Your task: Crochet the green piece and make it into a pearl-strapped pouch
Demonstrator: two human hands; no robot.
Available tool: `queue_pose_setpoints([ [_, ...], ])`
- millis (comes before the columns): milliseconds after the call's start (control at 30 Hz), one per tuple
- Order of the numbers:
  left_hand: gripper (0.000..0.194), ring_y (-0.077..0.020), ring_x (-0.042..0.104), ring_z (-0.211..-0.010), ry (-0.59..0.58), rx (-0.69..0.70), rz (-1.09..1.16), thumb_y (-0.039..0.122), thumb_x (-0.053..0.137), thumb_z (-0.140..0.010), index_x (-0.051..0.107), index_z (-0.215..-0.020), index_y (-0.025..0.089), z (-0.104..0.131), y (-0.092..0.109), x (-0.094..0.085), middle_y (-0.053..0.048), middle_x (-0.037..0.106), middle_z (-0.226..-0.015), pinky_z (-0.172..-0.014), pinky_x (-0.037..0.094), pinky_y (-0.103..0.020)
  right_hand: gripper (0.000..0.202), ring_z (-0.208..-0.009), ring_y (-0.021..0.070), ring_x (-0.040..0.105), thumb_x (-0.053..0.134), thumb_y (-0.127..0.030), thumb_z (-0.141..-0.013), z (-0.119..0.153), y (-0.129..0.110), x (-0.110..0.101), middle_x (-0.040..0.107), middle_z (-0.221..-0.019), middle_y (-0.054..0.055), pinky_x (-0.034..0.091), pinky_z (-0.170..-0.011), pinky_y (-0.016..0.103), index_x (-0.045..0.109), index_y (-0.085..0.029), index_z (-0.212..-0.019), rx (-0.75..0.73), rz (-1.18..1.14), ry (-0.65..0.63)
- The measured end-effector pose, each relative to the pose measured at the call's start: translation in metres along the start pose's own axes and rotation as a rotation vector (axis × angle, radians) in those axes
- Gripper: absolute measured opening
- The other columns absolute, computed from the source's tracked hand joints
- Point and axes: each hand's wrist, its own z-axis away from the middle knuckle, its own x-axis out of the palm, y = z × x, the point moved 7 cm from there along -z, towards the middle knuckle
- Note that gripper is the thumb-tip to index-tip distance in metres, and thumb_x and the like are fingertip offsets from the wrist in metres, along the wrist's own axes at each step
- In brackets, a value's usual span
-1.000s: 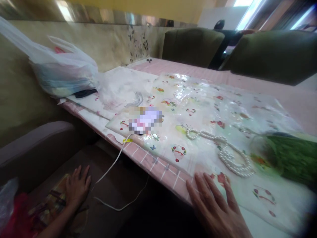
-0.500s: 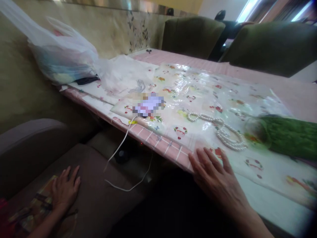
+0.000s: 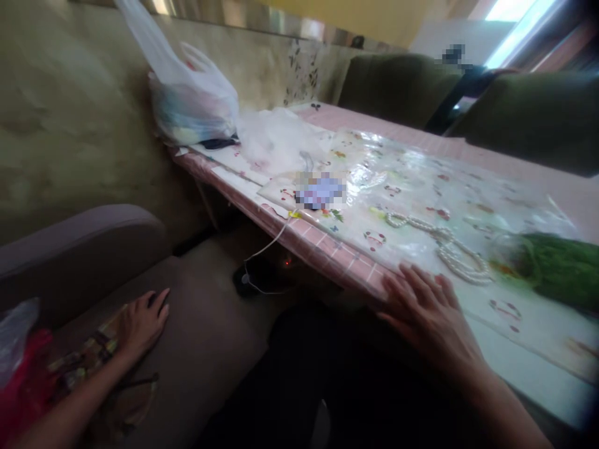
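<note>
My left hand (image 3: 146, 318) rests flat on the brown sofa seat (image 3: 206, 349), fingers apart, beside a patterned brown and yellow item (image 3: 96, 349) partly hidden under my wrist. At the table's near edge, my right hand (image 3: 425, 305) lies with its fingers spread on the clear-covered tablecloth (image 3: 374, 240), holding nothing. Beyond its fingertips is a white pearl bead string (image 3: 461, 262), looped on the cloth. A green bundle (image 3: 561, 268), seemingly in clear wrapping, lies to the right. Farther left, a blurred-out phone (image 3: 321, 190) has a white cable (image 3: 271, 244) hanging over the edge.
A white plastic bag (image 3: 196, 103), filled, stands against the wall at the table's far left. Crumpled white plastic (image 3: 276, 137) lies next to it. Dark green chairs (image 3: 393, 87) line the far side. A pink bag (image 3: 30, 368) is at lower left.
The view has shifted, so the table and its things appear farther right. Both hands stay at about the same spots, on the seat and at the table edge.
</note>
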Motion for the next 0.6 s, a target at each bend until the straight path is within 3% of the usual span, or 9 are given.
queue_pose_setpoints([
  [100,0.052,-0.0324,0.050,-0.118,-0.002,0.003,0.044,0.036,0.028,-0.098,0.059,-0.136,0.016,-0.033,-0.019,0.003,-0.018,0.052,-0.134,-0.102,0.037,-0.045,0.057,-0.123,0.0312,0.056,0.066,-0.027,-0.089,-0.035,-0.064,-0.008,0.061,-0.128,0.017,0.041,-0.110,0.053,0.046,-0.018,-0.141,-0.059,-0.266,0.209],
  [167,0.054,-0.0323,0.049,-0.119,0.003,-0.015,0.069,0.036,0.027,-0.098,0.058,-0.136,0.013,-0.051,-0.031,0.008,-0.019,0.051,-0.135,-0.101,0.038,-0.044,0.042,-0.109,0.0246,0.063,0.061,-0.020,-0.091,-0.069,-0.123,0.012,0.068,-0.112,0.013,0.050,-0.100,0.041,0.053,-0.017,-0.132,-0.090,-0.539,0.254],
  [200,0.054,-0.0328,0.049,-0.119,0.005,-0.031,0.078,0.036,0.027,-0.098,0.057,-0.137,0.011,-0.057,-0.036,0.011,-0.020,0.051,-0.134,-0.101,0.039,-0.045,0.036,-0.103,0.0219,0.065,0.057,-0.019,-0.093,-0.090,-0.156,0.038,0.069,-0.110,0.011,0.053,-0.094,0.036,0.055,-0.018,-0.129,-0.092,-0.670,0.135],
  [300,0.056,-0.0349,0.049,-0.119,0.013,-0.074,0.094,0.037,0.029,-0.098,0.052,-0.140,0.009,-0.060,-0.040,0.021,-0.022,0.052,-0.134,-0.101,0.039,-0.048,0.027,-0.098,0.0192,0.066,0.056,-0.017,-0.091,-0.149,-0.242,0.156,0.069,-0.110,0.007,0.053,-0.082,0.029,0.065,-0.023,-0.115,0.009,-0.885,-0.475],
  [333,0.055,-0.0350,0.048,-0.120,0.015,-0.081,0.099,0.037,0.031,-0.098,0.052,-0.141,0.010,-0.058,-0.039,0.024,-0.021,0.052,-0.134,-0.101,0.039,-0.048,0.024,-0.097,0.0185,0.067,0.058,-0.016,-0.090,-0.170,-0.260,0.191,0.070,-0.107,0.006,0.053,-0.082,0.027,0.067,-0.023,-0.111,0.034,-0.890,-0.550],
  [400,0.054,-0.0340,0.048,-0.121,0.024,-0.099,0.105,0.037,0.032,-0.098,0.051,-0.142,0.013,-0.053,-0.036,0.028,-0.019,0.052,-0.136,-0.102,0.039,-0.048,0.016,-0.096,0.0176,0.067,0.058,-0.017,-0.092,-0.211,-0.281,0.257,0.070,-0.104,0.006,0.053,-0.084,0.029,0.069,-0.019,-0.105,0.093,-0.879,-0.631],
  [467,0.053,-0.0329,0.050,-0.121,0.036,-0.118,0.107,0.037,0.032,-0.099,0.050,-0.143,0.016,-0.048,-0.035,0.032,-0.018,0.052,-0.138,-0.101,0.040,-0.047,0.019,-0.095,0.0175,0.066,0.059,-0.027,-0.095,-0.249,-0.288,0.316,0.067,-0.107,0.006,0.056,-0.085,0.036,0.065,-0.015,-0.108,0.168,-0.862,-0.693],
  [533,0.051,-0.0321,0.051,-0.120,0.047,-0.145,0.102,0.035,0.034,-0.099,0.051,-0.143,0.018,-0.043,-0.037,0.036,-0.017,0.053,-0.138,-0.099,0.043,-0.047,0.029,-0.100,0.0194,0.064,0.060,-0.035,-0.095,-0.279,-0.290,0.361,0.064,-0.116,0.007,0.056,-0.086,0.039,0.061,-0.016,-0.117,0.239,-0.845,-0.720],
  [600,0.048,-0.0315,0.052,-0.121,0.083,-0.140,0.114,0.034,0.039,-0.097,0.054,-0.141,0.020,-0.038,-0.038,0.040,-0.016,0.055,-0.137,-0.099,0.043,-0.047,0.029,-0.104,0.0196,0.063,0.058,-0.036,-0.096,-0.303,-0.294,0.394,0.061,-0.123,0.009,0.055,-0.089,0.039,0.060,-0.019,-0.120,0.299,-0.843,-0.708],
])
